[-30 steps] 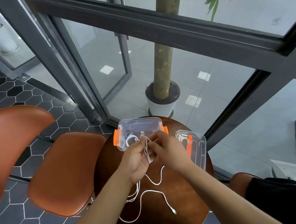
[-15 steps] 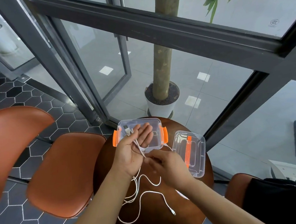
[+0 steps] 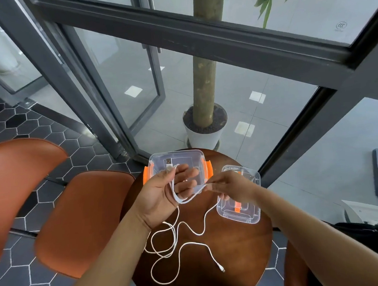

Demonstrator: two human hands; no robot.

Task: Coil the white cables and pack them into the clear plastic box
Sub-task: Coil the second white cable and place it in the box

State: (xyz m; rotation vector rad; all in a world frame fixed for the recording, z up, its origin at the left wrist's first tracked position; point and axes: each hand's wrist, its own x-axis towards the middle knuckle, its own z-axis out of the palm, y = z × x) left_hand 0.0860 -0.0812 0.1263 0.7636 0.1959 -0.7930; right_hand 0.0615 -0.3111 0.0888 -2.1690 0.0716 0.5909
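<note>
Your left hand [image 3: 162, 195] and right hand [image 3: 229, 184] pinch the white cable [image 3: 183, 202], one loop formed; the rest lies uncoiled, outside the clear plastic box [image 3: 175, 153].

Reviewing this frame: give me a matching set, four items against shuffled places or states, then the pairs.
1 USB plug
2 small connector
3 box lid
4 right hand

A loose on the table, nearest the person
B pinching the white cable
C held by the left hand
D right of the clear plastic box

Pairs: 1-C, 2-A, 3-D, 4-B
</note>
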